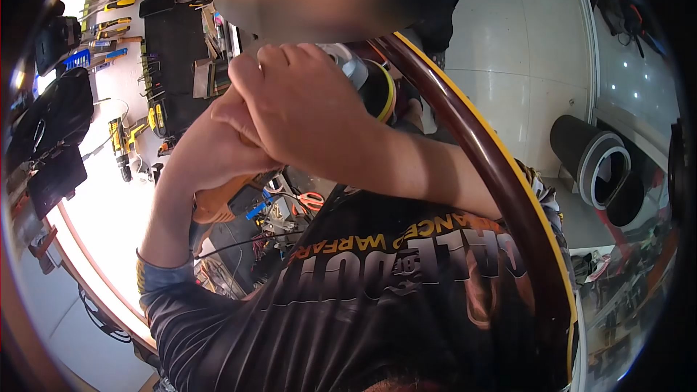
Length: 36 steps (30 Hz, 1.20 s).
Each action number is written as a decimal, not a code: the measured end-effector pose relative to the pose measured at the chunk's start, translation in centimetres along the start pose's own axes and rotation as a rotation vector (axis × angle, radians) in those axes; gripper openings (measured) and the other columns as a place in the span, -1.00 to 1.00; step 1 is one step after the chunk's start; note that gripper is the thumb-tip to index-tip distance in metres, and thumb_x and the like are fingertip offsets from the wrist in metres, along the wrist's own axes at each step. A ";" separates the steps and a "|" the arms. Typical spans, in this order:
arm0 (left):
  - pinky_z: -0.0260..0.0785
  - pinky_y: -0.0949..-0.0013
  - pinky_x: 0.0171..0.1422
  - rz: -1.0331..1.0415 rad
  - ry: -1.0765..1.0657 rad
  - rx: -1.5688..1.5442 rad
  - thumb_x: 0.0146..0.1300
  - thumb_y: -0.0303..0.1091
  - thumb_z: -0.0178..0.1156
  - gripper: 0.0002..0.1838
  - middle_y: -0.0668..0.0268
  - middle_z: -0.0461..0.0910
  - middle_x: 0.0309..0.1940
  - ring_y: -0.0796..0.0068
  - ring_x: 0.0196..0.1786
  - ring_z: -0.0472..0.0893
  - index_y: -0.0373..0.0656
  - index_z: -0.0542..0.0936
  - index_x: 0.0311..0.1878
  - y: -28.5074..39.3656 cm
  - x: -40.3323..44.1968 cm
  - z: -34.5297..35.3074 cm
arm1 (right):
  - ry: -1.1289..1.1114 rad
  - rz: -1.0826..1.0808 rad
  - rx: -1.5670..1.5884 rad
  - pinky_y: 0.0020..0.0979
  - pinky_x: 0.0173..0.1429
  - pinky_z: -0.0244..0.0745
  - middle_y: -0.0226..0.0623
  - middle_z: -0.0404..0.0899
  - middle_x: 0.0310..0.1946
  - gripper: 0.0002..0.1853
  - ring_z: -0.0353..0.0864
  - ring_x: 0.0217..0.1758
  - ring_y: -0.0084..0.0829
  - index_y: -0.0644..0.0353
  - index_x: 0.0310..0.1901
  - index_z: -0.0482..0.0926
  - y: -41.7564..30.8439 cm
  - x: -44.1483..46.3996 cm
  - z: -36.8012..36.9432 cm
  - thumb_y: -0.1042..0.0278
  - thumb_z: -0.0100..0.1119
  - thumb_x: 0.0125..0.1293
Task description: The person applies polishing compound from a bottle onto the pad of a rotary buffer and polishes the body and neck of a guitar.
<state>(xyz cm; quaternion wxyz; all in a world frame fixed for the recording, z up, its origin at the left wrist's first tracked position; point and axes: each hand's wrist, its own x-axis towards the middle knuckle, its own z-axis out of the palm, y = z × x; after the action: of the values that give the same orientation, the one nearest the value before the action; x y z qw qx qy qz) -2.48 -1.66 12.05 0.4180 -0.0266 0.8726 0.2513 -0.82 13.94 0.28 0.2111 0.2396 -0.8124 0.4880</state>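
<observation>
A: Where are the hands?

B: The right hand crosses over the left hand, fingers bent; I cannot tell what either one grips

A: And the work?

B: An orange tool shows beneath the left wrist, a yellow-rimmed disc beside the right wrist; a glossy dark-red curved band crosses the right forearm

A: The surface?

B: A brightly lit bench, with a yellow-and-black drill and a dark mat

A: The room?

B: Pale floor tiles on the right, with a dark cylinder near a glass panel
</observation>
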 end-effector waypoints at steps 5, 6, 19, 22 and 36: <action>0.63 0.20 0.32 -0.045 0.054 0.015 -0.05 -0.31 0.73 -0.06 0.25 0.80 0.14 0.32 0.21 0.81 -0.11 0.53 0.47 -0.5 -2.4 0.3 | -0.072 0.015 0.108 -0.14 0.01 0.56 -0.16 0.61 -0.32 -0.55 0.70 -0.23 -0.13 0.27 -0.02 0.53 -1.5 0.1 0.1 -0.04 0.37 0.57; 0.63 0.20 0.32 -0.041 0.080 0.023 -0.05 -0.32 0.72 -0.06 0.25 0.80 0.14 0.32 0.21 0.81 -0.11 0.53 0.47 -0.7 -2.5 0.4 | -0.095 0.015 0.129 -0.13 0.02 0.57 -0.15 0.62 -0.32 -0.54 0.71 -0.22 -0.12 0.27 -0.03 0.53 -1.6 0.2 0.3 -0.05 0.37 0.56; 0.62 0.22 0.23 0.010 -0.016 0.064 0.11 -0.28 0.65 -0.30 0.24 0.81 0.06 0.37 0.08 0.79 -0.28 0.63 0.32 1.2 0.4 -1.0 | -0.059 0.178 0.239 -0.06 -0.19 0.67 -0.11 0.77 -0.41 -0.49 0.84 -0.33 -0.04 0.25 -0.16 0.62 0.8 2.2 0.8 -0.15 0.35 0.58; 0.60 0.20 0.28 0.024 -0.064 0.086 0.12 -0.28 0.64 -0.33 0.24 0.81 0.06 0.33 0.11 0.78 -0.28 0.66 0.29 1.2 1.4 -1.2 | -0.025 0.187 0.175 -0.08 -0.30 0.66 -0.12 0.75 -0.50 -0.45 0.83 -0.41 -0.07 0.27 -0.18 0.62 1.2 2.3 1.0 -0.20 0.31 0.62; 0.59 0.24 0.16 0.070 -0.027 0.159 0.21 -0.16 0.55 -0.59 0.23 0.86 -0.11 0.30 -0.04 0.80 -0.21 0.84 0.04 0.8 2.0 -0.8 | -0.001 0.226 0.167 -0.03 -0.39 0.61 -0.08 0.70 -0.60 -0.46 0.80 -0.51 -0.03 0.26 -0.20 0.62 1.7 2.1 1.2 -0.17 0.22 0.68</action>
<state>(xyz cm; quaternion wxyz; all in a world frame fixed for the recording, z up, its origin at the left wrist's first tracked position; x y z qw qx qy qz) -4.56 -1.02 11.37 0.4213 0.0404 0.8846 0.1959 -3.62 13.23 -0.22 0.1335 0.1634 -0.7909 0.5743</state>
